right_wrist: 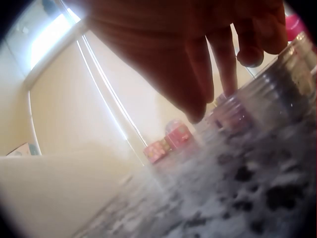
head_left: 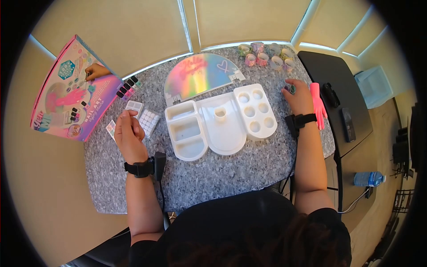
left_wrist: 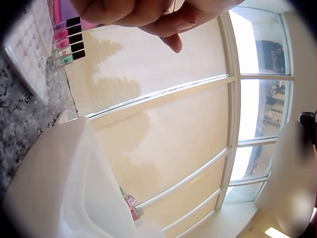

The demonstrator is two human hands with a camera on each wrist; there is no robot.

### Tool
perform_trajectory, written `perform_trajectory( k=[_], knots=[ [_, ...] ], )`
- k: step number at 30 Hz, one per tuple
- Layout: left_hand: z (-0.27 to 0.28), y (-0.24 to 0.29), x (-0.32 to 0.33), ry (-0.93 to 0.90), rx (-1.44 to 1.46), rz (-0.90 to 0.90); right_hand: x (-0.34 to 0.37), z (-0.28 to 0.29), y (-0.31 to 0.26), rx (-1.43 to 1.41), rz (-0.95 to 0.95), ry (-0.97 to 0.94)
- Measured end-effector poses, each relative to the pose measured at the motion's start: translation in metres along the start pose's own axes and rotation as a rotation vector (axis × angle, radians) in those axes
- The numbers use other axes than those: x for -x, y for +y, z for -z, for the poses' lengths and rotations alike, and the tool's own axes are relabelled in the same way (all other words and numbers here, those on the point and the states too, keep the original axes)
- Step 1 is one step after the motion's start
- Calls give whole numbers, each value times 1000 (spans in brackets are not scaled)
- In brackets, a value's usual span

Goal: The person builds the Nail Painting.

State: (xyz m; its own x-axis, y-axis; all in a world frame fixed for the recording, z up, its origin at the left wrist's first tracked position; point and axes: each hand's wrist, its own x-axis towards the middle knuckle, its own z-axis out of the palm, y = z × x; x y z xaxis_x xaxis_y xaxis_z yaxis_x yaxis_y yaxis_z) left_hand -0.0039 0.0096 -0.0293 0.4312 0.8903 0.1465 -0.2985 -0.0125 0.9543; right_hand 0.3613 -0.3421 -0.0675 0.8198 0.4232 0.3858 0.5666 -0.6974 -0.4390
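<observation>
My right hand (head_left: pixel 300 99) is at the right side of the table, thumb and fingers about a small clear round container (head_left: pixel 292 89). In the right wrist view this ridged clear container (right_wrist: pixel 272 94) sits low over the speckled tabletop, with fingertips right at its rim. My left hand (head_left: pixel 129 135), loosely curled, hovers over the left side and holds nothing visible. Beneath it lie a sticker sheet (head_left: pixel 110 127) and a case of small white compartments (head_left: pixel 149 121). Between the hands stands a white molded tray (head_left: pixel 227 138) with wells, its iridescent lid (head_left: pixel 195 75) behind it.
Several small patterned round containers (head_left: pixel 263 59) cluster at the back right. A pink hand form (head_left: pixel 316 100) lies beyond my right wrist. Nail polish bottles (head_left: pixel 128 88) stand at left beside the nail art box (head_left: pixel 71 93). A black side table (head_left: pixel 331 75) adjoins the right edge.
</observation>
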Motion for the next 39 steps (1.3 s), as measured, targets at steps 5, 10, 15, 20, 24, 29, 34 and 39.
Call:
perform_trajectory(
  k=[5,10,15,20,24,29,34,39],
  knots=[
    [-2,1,1,-5,-24,2,-3,4,-7,53,-9,-15],
    [-2,3,3,-27,-21,-9,-2,2,-6,-60,5,-29],
    [-3,6,4,-11,-77,0,-1,29,-72,-244,215,-5],
    [-5,3,5,-27,-42,22,3,37,-122,-538,439,-319],
    [-7,5,6,-33,-60,16,0,23,-136,-483,500,-439],
    [-10,7,8,-39,-69,7,-3,24,-143,-261,557,-440],
    [-7,5,5,-56,-74,14,-1,23,-143,-273,533,-430],
    [-9,5,5,-42,-74,19,-2,22,-133,-222,592,-430]
  ],
)
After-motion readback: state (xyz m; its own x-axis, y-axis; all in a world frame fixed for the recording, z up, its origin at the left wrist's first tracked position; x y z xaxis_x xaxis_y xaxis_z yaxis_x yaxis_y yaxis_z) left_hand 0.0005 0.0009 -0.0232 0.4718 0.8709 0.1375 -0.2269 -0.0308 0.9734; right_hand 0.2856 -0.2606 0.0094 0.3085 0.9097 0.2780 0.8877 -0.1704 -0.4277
